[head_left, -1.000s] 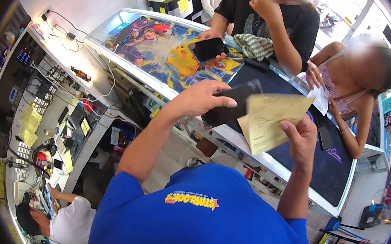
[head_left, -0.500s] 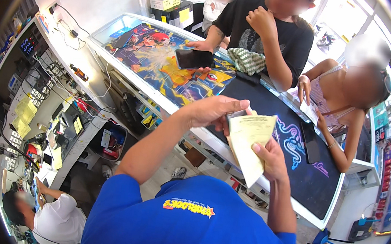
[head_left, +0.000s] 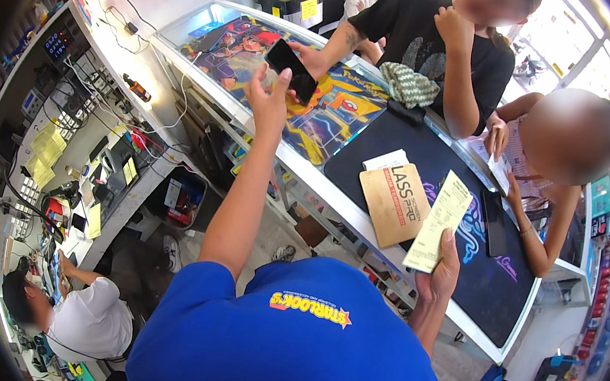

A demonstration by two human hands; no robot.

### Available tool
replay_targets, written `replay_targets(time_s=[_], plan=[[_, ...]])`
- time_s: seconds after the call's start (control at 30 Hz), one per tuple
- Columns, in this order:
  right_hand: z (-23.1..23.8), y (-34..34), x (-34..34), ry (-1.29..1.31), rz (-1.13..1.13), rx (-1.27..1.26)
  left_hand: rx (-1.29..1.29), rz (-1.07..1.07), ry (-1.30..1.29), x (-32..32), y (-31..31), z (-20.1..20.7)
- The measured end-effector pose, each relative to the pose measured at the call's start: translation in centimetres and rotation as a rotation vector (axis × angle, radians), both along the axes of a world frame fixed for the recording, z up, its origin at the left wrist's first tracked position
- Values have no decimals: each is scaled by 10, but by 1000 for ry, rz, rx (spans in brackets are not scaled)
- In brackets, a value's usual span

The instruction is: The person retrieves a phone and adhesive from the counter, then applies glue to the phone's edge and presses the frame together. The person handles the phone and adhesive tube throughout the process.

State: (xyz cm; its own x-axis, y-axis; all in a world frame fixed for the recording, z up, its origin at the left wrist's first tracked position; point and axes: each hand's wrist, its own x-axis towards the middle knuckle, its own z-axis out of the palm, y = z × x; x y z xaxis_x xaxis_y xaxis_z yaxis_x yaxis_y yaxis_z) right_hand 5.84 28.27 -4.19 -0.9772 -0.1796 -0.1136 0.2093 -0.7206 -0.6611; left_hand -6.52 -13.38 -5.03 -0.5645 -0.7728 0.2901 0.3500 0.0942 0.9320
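Observation:
My left hand reaches over the counter, its thumb on the front of a black smartphone and its fingers at the edge. The hand of a person in a black shirt is also on that phone, from the far side. In my right hand is a pale yellow paper slip, pinched at its lower end with the thumb on top. Beside the slip, a flat tan cardboard packet lies on the counter's near edge, with a white paper partly under it.
The long counter bears a colourful cartoon mat and a black mat. A checked cloth and another black phone lie on it. A second person opposite holds a paper. A co-worker sits at a cluttered workbench on the left.
My left hand has left the papers and moved up and left to the phone, which is now tilted more upright. The tan packet now lies on the counter. My right hand keeps the yellow slip.

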Motion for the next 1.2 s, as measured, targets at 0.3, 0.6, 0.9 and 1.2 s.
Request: replay_targets(time_s=[0.3,0.6,0.9,1.2], plan=[[-8,-13,3,-73,61,-184,-90,-25,41,-26,-46,0],[-27,-7,-3,-36,-5,-170,-306,188,-274,-45,-39,-4],[-29,-6,-5,-34,10,-244,-385,318,-322,-43,-29,-9],[-30,-4,-7,-46,45,-292,-120,189,87,-33,-26,-4]])
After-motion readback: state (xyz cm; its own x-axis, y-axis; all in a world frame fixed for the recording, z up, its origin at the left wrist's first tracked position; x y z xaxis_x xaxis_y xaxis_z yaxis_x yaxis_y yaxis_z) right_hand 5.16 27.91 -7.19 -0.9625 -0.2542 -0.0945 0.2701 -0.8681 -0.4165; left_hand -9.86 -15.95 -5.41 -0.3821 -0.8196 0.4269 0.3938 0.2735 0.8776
